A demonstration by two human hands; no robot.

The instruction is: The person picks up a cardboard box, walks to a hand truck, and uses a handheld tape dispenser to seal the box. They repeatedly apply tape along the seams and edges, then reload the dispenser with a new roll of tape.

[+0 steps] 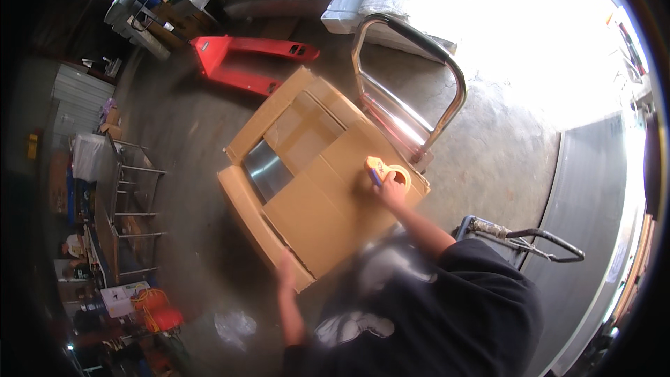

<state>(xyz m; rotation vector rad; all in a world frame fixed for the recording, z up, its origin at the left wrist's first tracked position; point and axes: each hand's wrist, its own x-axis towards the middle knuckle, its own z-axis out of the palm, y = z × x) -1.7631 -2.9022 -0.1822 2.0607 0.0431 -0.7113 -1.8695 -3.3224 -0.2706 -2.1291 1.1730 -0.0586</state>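
Concrete floor [488, 181] around one carton [324, 206]: right hand [391, 192] above, clamped on one tape dispenser [375, 165]; left hand [286, 274] alongside, fingers unclear.

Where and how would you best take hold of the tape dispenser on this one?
Probably by the round roll end of the tape dispenser, coming from the wearer's near side, as the right hand does. The ring's open middle seems to give the fingers something to hook, while the orange head points away to the left, clear of the forearm.

Left hand [286, 272] (blurred), extended; right hand [391, 190] curled
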